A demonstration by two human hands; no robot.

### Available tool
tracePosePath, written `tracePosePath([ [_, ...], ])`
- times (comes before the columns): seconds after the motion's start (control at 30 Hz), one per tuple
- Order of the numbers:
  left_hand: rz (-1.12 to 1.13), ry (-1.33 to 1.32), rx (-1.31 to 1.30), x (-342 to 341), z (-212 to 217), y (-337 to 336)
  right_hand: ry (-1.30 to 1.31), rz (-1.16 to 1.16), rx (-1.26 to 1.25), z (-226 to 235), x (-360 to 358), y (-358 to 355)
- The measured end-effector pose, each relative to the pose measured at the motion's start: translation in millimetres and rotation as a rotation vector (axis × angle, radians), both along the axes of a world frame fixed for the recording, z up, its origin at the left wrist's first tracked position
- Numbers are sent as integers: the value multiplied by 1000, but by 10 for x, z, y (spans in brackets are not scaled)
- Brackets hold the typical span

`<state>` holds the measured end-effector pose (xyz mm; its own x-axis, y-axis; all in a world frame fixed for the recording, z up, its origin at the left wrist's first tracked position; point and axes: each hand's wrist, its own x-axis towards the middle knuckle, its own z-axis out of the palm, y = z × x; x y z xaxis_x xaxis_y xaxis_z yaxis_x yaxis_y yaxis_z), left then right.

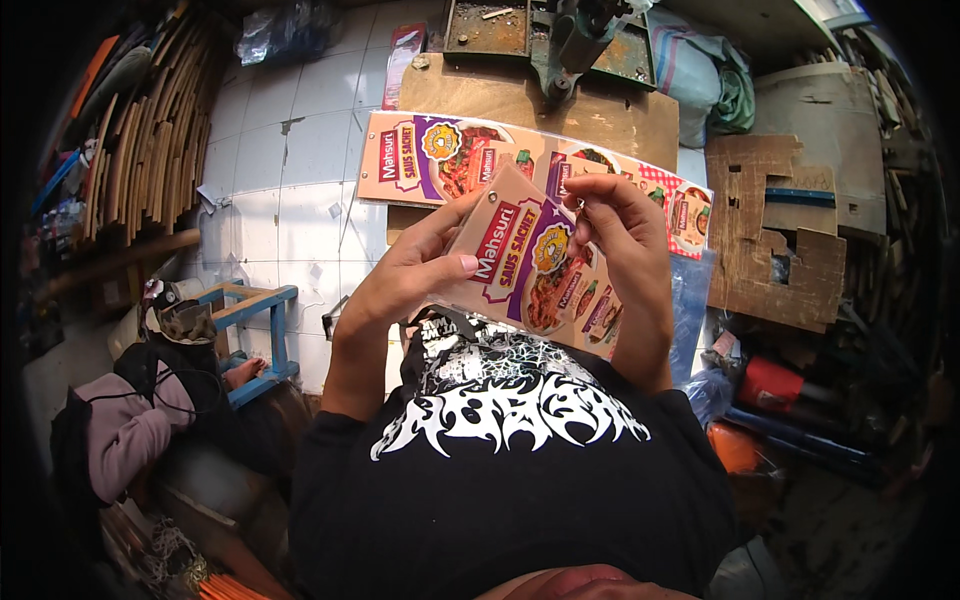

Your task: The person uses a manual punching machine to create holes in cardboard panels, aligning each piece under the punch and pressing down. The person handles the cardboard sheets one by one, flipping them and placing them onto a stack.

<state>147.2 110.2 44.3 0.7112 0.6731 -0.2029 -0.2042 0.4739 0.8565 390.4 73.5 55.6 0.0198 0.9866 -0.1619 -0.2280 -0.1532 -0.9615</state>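
By the board's [490, 92] near edge, a printed card [535, 255] slants from the gripping left hand [405, 265] to the right hand [630, 235], curled, its hold unclear

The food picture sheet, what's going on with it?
A person's left hand holds the picture sheet by its left side. The right hand is at its upper right, fingertips pinched together; anything between them is too small to tell. A similar sheet lies beyond, over a brown board.

Glossy peach-and-purple printed card [532, 268], slanting down rightward, in front of a long matching strip [480, 150].
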Motion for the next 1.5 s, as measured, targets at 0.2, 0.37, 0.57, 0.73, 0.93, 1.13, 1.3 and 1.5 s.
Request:
tracePosePath([
  [0.2, -68, -25, -32, -53, 44, 19, -35, -13, 22, -89, -101, 33],
  [0.37, -106, -59, -4, -41, 35, 19, -94, -44, 83, -27, -185, -18],
  [0.57, -96, -63, 10, 12, 148, -38, -481, -132, 363, 116, -310, -55],
  [0.73, -77, -56, -6, 23, 183, -85, -652, -175, 507, 193, -389, -33],
  [0.93, -42, -69, -40, 36, 278, -166, -806, -194, 653, 198, -440, -77],
  [1.13, -41, -59, -35, 35, 312, -195, -846, -215, 737, 205, -453, -88],
  [1.3, -46, -34, -14, 25, 303, -212, -872, -200, 786, 194, -466, -76],
  [1.5, 0, 10, 39, 53, 314, -285, -964, -174, 825, 184, -472, -143],
])
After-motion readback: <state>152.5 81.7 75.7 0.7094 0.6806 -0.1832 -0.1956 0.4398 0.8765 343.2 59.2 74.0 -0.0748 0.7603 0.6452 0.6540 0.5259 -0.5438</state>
